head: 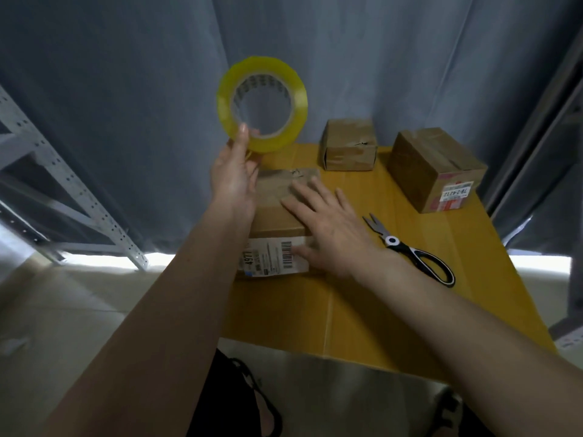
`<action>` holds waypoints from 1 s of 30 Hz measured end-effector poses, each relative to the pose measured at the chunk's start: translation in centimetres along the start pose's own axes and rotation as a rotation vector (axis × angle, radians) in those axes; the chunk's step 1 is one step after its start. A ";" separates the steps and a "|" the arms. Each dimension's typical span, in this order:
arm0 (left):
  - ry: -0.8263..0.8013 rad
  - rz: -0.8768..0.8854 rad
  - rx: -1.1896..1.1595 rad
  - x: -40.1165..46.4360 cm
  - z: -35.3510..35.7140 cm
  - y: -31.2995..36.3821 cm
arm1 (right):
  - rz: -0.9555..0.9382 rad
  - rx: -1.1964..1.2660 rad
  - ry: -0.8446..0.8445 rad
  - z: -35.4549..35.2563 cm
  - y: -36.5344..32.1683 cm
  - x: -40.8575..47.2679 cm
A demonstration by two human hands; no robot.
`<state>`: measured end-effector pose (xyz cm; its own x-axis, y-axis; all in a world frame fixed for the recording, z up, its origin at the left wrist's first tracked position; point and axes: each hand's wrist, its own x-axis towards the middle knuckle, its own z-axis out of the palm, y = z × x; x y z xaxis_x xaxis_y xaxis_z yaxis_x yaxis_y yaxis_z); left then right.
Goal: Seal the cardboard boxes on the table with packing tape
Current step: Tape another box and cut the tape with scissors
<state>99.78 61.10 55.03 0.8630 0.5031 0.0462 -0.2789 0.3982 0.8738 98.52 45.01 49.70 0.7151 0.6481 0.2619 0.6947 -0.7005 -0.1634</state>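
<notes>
Left hand (233, 181) lifts the yellow tape roll (262, 104), pinched at its lower rim. Right hand (328, 228), fingers spread, I see pressing flat on the near box (277, 212). Scissors (410, 250), two more boxes (348, 143) (437, 168) on desk (347, 310).

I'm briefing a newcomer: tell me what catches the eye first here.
The yellow tape roll stands out, held up above the table's far left by the left hand, whose fingers pinch its lower rim. Below it, the right hand lies flat on the nearest box. Scissors lie to the right on the table.
</notes>
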 end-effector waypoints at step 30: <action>-0.141 -0.241 0.031 2.1 0.1 -5.1 | 0.392 0.035 -0.003 5.8 7.0 4.5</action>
<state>103.03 60.07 50.73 0.9534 0.2846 -0.0998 -0.0476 0.4688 0.8820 107.05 44.75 44.26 0.9269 0.3344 0.1707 0.3712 -0.8843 -0.2832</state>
